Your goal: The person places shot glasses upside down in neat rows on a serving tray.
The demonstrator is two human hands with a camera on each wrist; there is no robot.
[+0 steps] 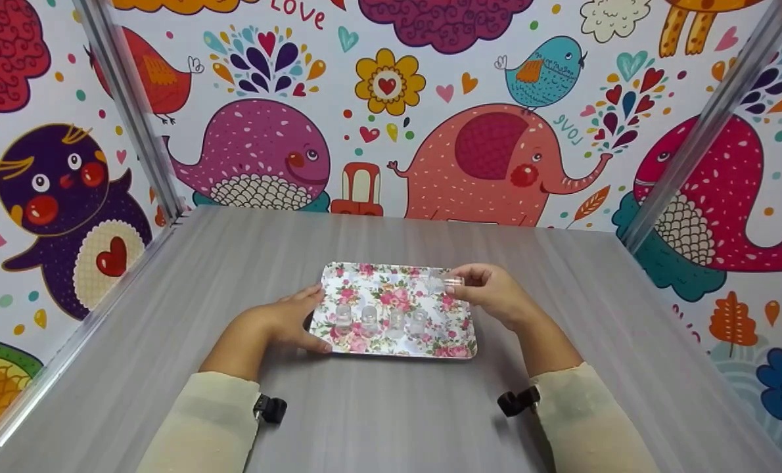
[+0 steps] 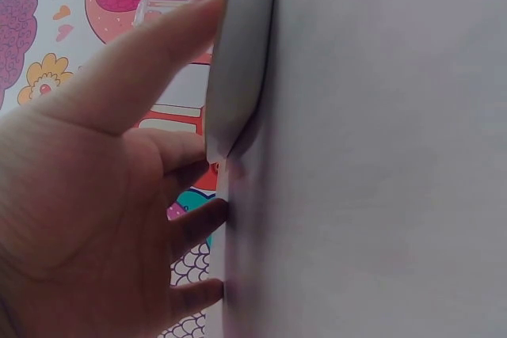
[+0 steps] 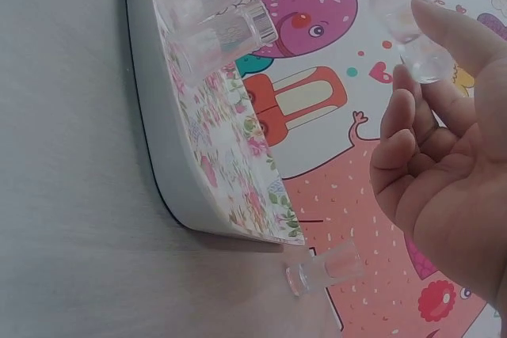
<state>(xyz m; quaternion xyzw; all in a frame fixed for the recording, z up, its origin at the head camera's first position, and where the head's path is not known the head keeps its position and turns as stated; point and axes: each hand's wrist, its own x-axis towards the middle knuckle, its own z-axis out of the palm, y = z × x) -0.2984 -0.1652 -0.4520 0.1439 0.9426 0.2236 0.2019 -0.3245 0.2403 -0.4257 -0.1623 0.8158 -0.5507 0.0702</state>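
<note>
A floral tray (image 1: 358, 279) lies on the table, with several small clear shot glasses (image 1: 369, 320) standing in a row along its near part. My left hand (image 1: 289, 322) grips the tray's left near corner, thumb (image 2: 150, 61) on the rim at the front and the other fingers down along the left side. Over the tray's far right corner, my right hand (image 1: 493, 292) pinches another shot glass (image 3: 400, 17) between thumb and fingertips. That glass is tipped on its side, mouth pointing left. One more shot glass (image 3: 325, 268) stands on the table past the tray's right end, seen in the right wrist view.
A grey wood-grain table (image 1: 391, 407) lies under the tray. Behind it rises a wall (image 1: 378, 131) printed with cartoon animals. Metal posts (image 1: 131, 112) stand at the back left and back right corners. Each sleeve (image 1: 200, 420) has a small black camera at its cuff.
</note>
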